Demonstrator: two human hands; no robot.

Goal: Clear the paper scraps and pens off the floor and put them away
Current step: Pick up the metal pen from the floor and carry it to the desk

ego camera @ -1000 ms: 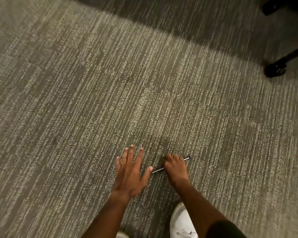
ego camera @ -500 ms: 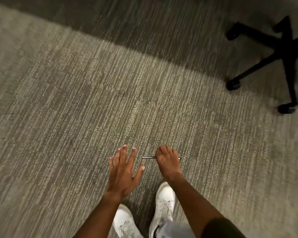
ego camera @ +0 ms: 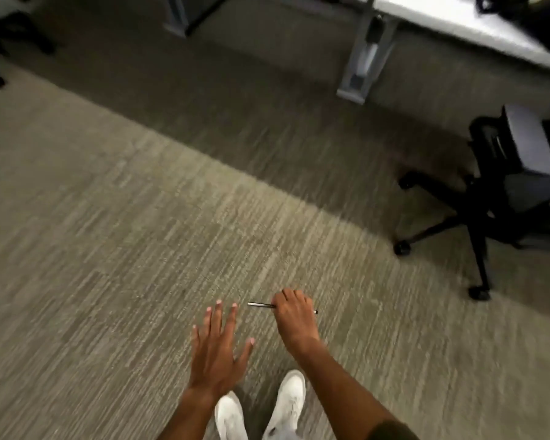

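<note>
view from head cam, looking down at grey striped carpet floor. right hand is clenched around a thin dark pen, held roughly level above the floor; pen's ends stick out on both sides of the fist. left hand is empty, fingers spread flat, palm down, just beside the right w/ a gap between. two white shoes below the hands. black office chair at right, pale worktop top right w/ grey leg. frame is blurry.
</note>
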